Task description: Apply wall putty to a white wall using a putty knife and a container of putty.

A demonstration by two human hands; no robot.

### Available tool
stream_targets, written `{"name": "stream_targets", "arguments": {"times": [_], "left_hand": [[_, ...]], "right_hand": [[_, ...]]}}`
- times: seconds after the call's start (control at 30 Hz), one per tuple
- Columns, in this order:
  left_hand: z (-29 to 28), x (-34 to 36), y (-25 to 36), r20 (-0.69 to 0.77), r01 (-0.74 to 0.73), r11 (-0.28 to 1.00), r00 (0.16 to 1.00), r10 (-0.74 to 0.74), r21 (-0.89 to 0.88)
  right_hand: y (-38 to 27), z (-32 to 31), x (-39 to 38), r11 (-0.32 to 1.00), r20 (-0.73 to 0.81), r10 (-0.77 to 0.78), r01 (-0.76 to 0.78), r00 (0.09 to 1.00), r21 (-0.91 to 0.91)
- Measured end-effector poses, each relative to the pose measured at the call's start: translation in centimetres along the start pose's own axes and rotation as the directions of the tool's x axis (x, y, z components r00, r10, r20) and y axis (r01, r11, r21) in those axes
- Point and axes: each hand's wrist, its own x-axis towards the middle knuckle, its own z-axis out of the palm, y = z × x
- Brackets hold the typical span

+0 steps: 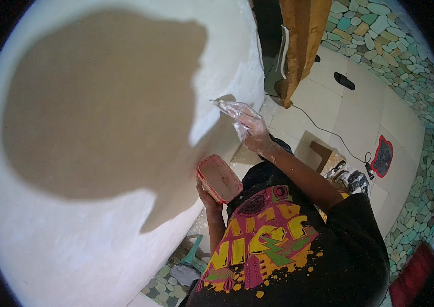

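Observation:
A red rectangular tub (220, 179) is in my left hand (208, 196), whose fingers wrap its side and underside. Greyish-pink paste coats the inside of the tub, and its rim is smeared. My right hand (250, 124), covered in white paste, is closed on a thin, paste-smeared tool (222, 104), which I see nearly edge-on; its exact kind is unclear. The tool's tip is at the right part of the large white wall (232, 56), close to its surface; whether it touches I cannot tell. Dark shadows fall across the wall.
A brown board-like piece (301, 41) stands beyond the wall's edge. A cable (324, 128) crosses the tiled floor (304, 118) to a plug by a red-edged dark mat (382, 156). Paste-spattered items (347, 176) lie right of me; a green stool-like object (192, 256) is below left.

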Motion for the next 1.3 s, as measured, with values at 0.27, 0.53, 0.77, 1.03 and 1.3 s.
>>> {"name": "stream_targets", "arguments": {"times": [0.27, 0.53, 0.77, 1.03, 1.3], "left_hand": [[-1.1, -0.5, -1.1, -0.002, -0.031, 0.998, 1.000, 0.031, -0.047], [0.0, -1.6, -1.1, -0.053, -0.001, 0.999, 0.999, -0.001, -0.035], [0.7, -0.2, -0.2, 0.017, -0.027, 0.995, 1.000, 0.025, 0.101], [0.0, -0.8, -0.7, 0.007, -0.039, 0.999, 0.999, 0.039, 0.029], [0.0, -0.2, -0.6, 0.017, 0.022, 0.998, 1.000, -0.023, 0.066]], "right_hand": [[6.6, -0.6, 1.8, 0.989, -0.314, 0.128, -0.144, 0.941, -0.029], [8.8, 2.6, 1.2, 0.940, -0.332, 0.021, -0.131, 0.943, -0.315], [12.3, 1.6, -2.6, 0.889, -0.289, 0.351, -0.220, 0.891, 0.401], [8.7, -4.0, 4.4, 0.933, -0.300, 0.328, -0.259, 0.896, 0.249], [5.7, -1.8, 2.1, 0.976, -0.275, 0.216, -0.218, 0.937, 0.022]]}}
